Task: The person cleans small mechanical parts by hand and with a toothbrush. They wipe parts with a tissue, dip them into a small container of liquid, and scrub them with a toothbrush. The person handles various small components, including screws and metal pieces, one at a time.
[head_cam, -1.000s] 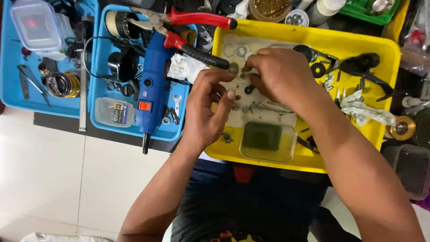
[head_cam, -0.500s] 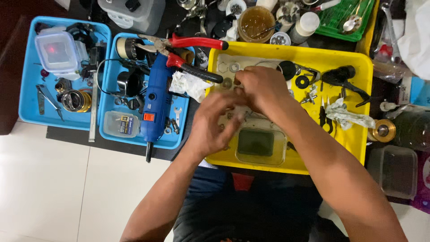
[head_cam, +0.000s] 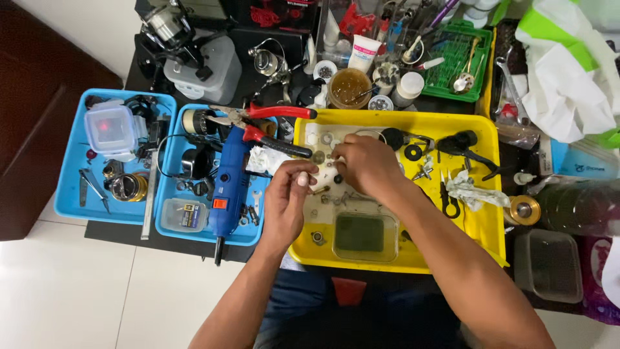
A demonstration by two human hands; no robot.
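- The floor (head_cam: 71, 284) is laid with large, glossy, off-white tiles; thin grout lines are seen between them.
- A dark work table (head_cam: 129, 234) is set above the floor, its near edge running across the lower left.
- A dark brown wooden panel (head_cam: 32, 116), a door or a cabinet side, is seen at the far left.
- A pale wall (head_cam: 84, 29) is visible at the upper left.
- Even, soft lighting is noted, with faint reflections on the tiles.
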